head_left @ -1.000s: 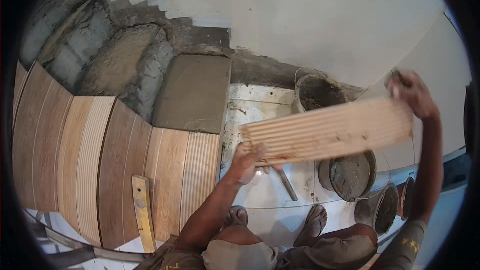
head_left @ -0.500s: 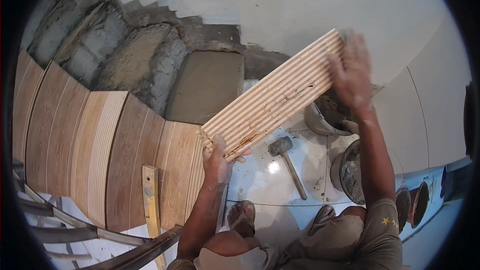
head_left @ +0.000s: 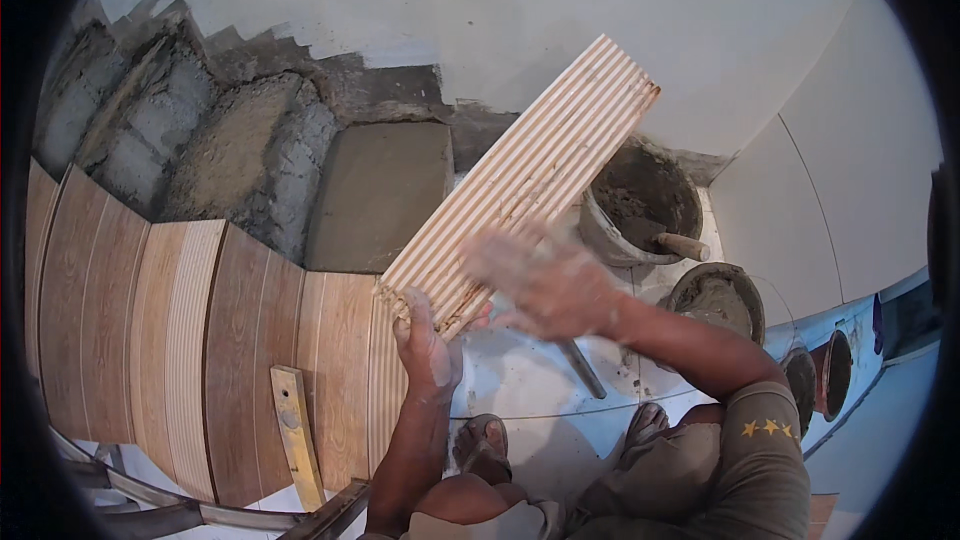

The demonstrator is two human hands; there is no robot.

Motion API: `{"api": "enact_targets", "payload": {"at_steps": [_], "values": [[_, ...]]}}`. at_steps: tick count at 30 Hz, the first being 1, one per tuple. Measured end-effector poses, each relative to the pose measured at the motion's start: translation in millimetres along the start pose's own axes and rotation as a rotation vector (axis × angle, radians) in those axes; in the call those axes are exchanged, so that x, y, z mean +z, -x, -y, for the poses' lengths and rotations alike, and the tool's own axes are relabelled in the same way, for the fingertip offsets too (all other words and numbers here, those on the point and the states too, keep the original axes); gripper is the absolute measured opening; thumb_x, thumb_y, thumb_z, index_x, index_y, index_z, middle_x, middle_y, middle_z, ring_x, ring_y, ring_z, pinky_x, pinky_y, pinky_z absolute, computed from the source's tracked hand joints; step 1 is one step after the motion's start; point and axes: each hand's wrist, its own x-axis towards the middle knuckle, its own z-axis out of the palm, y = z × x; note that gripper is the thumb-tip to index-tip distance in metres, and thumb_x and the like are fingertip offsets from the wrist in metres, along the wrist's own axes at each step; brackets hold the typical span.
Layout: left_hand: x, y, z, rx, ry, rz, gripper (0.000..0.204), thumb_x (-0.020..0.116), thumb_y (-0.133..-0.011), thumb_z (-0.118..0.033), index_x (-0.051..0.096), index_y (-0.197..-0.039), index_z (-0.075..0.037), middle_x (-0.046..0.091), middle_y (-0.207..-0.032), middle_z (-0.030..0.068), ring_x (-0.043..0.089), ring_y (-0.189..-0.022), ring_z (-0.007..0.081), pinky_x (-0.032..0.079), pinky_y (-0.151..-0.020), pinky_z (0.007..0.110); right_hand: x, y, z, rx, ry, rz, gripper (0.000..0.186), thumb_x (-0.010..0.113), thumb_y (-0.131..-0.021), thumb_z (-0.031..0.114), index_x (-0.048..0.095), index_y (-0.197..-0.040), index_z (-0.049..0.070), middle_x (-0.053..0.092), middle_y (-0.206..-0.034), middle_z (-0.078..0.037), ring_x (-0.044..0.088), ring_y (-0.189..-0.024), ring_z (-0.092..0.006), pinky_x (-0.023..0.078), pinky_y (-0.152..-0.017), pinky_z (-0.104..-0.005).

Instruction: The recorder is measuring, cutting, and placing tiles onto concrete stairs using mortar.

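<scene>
My left hand (head_left: 428, 340) grips the lower end of a long ribbed wood-look plank (head_left: 545, 140), tilted up toward the upper right, with dirty smears on its striped face. My right hand (head_left: 535, 285) is motion-blurred, fingers stretched over the plank's lower part; whether it touches is unclear. Beneath that hand shows the handle of a mallet (head_left: 582, 372) on the white tiled floor, its head hidden. Behind the plank lies a smooth mortar bed (head_left: 365, 200) on a step.
Wood-look tiled steps (head_left: 180, 350) with a yellow level (head_left: 295, 435) lie left; rough concrete steps (head_left: 230, 140) rise behind. A mortar bucket (head_left: 650, 205) with a tool handle and another (head_left: 720, 310) stand right, more beyond. Metal railing (head_left: 240, 512) is at lower left; pale walls surround the corner.
The plank has swung from nearly level to steeply tilted and shifted left. My right hand has left its upper end and moved down-left across its face. My left hand still holds the lower end.
</scene>
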Motion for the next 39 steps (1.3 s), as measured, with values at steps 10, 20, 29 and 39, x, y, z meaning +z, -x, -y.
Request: {"api": "enact_targets", "payload": {"at_steps": [10,20,29,39], "values": [[-19.5,-1.8,-38.7,0.059,-0.309,0.229,0.042,0.052,-0.107,-0.025,0.049,-0.133,0.008,0.071,-0.11,0.0241,0.076,-0.083,0.0339,0.067,-0.062,0.04,-60.8,5.1,-78.4,0.62,0.228,-0.245,0.075,0.064,-0.094,0.054,0.05,-0.146,0.002,0.043,-0.155,-0.024,0.041,-0.145,-0.038,0.026,-0.12,-0.0559],[-32.4,-4.2,-73.1,-0.103,-0.519,0.375,0.038,0.057,-0.106,-0.028,0.062,-0.121,0.007,0.074,-0.095,0.0173,0.074,-0.072,0.0231,0.062,-0.057,0.031,-44.5,18.9,-54.3,0.59,-0.529,0.294,0.048,0.069,-0.094,0.045,0.065,-0.081,-0.001,0.063,-0.072,-0.02,0.064,-0.068,-0.0329,0.05,-0.067,-0.0434],[-46.2,-18.8,-64.6,-0.371,-0.381,0.172,0.082,0.027,-0.106,-0.066,0.058,-0.13,0.006,0.074,-0.103,0.0218,0.075,-0.069,0.0276,0.06,-0.052,0.031,-18.5,44.3,-30.1,0.79,-1.017,0.335,0.051,0.067,-0.097,0.048,0.07,-0.087,-0.002,0.061,-0.069,-0.009,0.054,-0.067,-0.0147,0.045,-0.064,-0.0355],[-71.0,-9.4,-6.0,-0.181,-0.287,0.369,0.058,0.048,-0.105,-0.052,0.055,-0.135,-0.003,0.069,-0.122,0.0142,0.069,-0.102,0.0246,0.057,-0.084,0.041,16.5,106.9,-23.0,1.1,-1.113,0.168,0.058,0.065,-0.098,0.051,0.063,-0.07,0.001,0.051,-0.061,-0.002,0.044,-0.061,-0.0118,0.039,-0.056,-0.0359]]}}
